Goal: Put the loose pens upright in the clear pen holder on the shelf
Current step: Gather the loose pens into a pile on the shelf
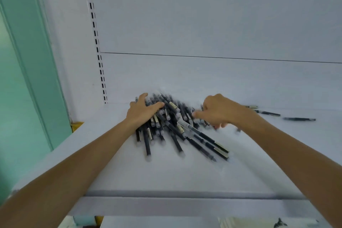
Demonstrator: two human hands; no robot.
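On shelf point(203, 172), one pen heap point(172, 116), three stray pens point(268, 113), left hand point(142, 110) splayed atop heap, right hand point(218, 111) curled, hold unclear

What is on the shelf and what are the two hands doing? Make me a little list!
shelf: flat white shelf board
pens: heap of dark plastic pens, lying flat
stray pens: three dark pens apart, to the right
left hand: spread flat on the heap
right hand: fingers curled at the heap's right side; grip blurred
clear pen holder: not in view
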